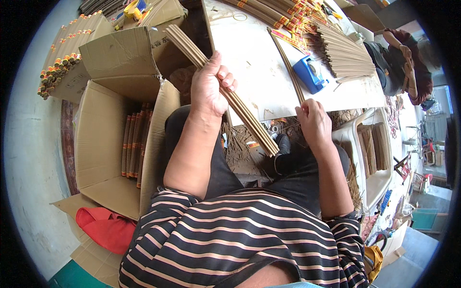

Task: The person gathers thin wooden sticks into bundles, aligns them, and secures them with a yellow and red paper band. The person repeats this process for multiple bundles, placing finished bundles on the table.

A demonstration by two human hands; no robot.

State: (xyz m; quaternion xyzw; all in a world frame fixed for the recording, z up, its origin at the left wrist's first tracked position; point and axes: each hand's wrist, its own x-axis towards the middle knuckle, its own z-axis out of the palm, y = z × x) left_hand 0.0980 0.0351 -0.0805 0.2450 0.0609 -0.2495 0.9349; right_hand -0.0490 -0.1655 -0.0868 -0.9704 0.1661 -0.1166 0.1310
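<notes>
My left hand [210, 89] is closed around a bundle of long tan incense sticks [250, 121], which slants from upper left down over my lap. My right hand [314, 124], at the front edge of the white table [254, 62], has its fingers curled together at the near end of a few thin incense sticks [287, 65] lying across the tabletop. Their far end rests close to red and yellow paper strips [292, 41]. A blue tape dispenser [310, 74] stands just right of these sticks. Beyond it lies a wide pile of loose incense sticks [345, 53].
An open cardboard box [101, 144] with several labelled bundles [136, 144] stands at my left. Wrapped bundles [67, 53] are stacked behind it; others [283, 14] lie at the table's back. A white bin [382, 180] holds sticks at right. Another person [408, 65] stands beyond the table.
</notes>
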